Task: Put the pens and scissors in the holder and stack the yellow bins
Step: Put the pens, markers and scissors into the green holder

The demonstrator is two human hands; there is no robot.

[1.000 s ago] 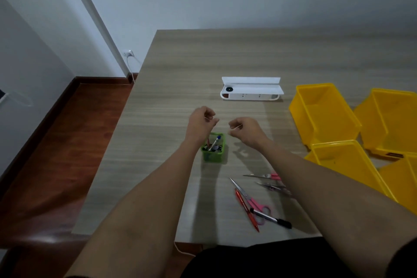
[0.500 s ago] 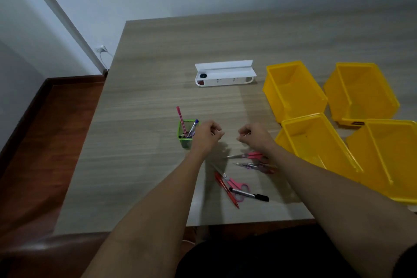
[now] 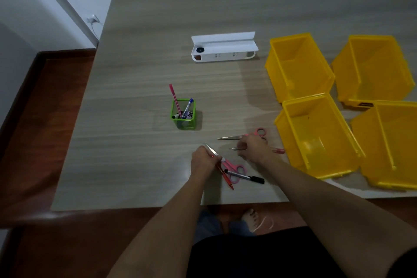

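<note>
Nearest, the left hand grips scissors lying beside a red pen and a black marker; the right hand pinches a second pen on the table, second scissors just beyond; farther, green holder with pens; yellow bins unstacked at right

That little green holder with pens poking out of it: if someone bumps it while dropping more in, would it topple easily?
Probably fairly easily. The green holder looks like a small, thin mesh cup, so likely light. The pink pen leans well above its rim, which should raise the balance point. Its flat square base on the table may resist gentle nudges, and it would likely slide before tipping.
</note>
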